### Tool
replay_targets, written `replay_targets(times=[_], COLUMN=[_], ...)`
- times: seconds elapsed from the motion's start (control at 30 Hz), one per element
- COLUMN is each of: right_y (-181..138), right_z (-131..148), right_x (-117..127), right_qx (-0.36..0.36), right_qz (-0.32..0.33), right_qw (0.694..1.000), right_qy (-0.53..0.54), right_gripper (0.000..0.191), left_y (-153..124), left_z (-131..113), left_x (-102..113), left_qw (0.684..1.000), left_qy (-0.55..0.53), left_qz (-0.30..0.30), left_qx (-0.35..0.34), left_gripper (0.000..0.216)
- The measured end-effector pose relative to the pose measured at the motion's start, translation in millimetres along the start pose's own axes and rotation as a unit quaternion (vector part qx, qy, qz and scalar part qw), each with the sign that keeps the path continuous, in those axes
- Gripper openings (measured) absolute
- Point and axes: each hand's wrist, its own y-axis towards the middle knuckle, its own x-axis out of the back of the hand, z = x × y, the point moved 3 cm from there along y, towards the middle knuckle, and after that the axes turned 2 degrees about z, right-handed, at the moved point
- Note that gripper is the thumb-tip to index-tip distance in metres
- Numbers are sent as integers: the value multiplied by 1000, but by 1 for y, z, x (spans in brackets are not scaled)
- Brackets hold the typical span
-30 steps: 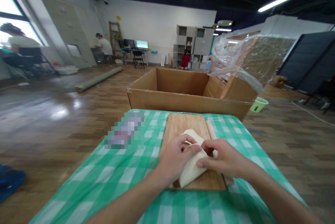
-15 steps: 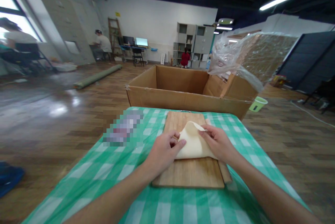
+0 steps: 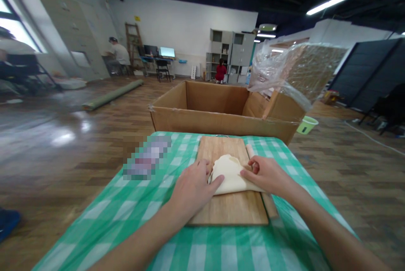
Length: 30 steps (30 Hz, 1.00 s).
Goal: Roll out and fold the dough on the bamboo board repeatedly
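A folded sheet of pale dough (image 3: 229,176) lies across a wooden cutting board (image 3: 232,210), its upper layer laid over toward the far side with an uneven edge. My left hand (image 3: 194,184) is at the dough's left edge, thumb resting on top and the other fingers apart from it. At the right end, my right hand (image 3: 265,174) has its thumb on the dough and its fingers curled around the edge; the fingers partly hide that end. A wooden rolling pin (image 3: 270,206) lies along the board's right side, partly under my right hand.
A green-and-white checked cloth (image 3: 152,216) covers the table. At its left lies a blurred-out item (image 3: 147,159). Beyond the far edge stands a large open cardboard box (image 3: 218,119) with plastic wrap (image 3: 268,66). A green bin (image 3: 307,125) is on the floor to the right.
The raised flap of dough has come down and lies flatter over the lower layer. My left fingers have spread out, and both hands have lowered slightly.
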Motion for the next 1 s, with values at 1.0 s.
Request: replay_targets(times=[1.0], right_y=[40], right_z=[45], right_x=[-18], right_qx=[101], right_qz=[45], right_qw=[991], right_qy=[71], right_gripper=[14], left_y=[11], left_z=[19], left_x=[-5], left_qw=[985], left_qy=[-164], left_qz=[41], left_qx=[25], left_gripper=[55])
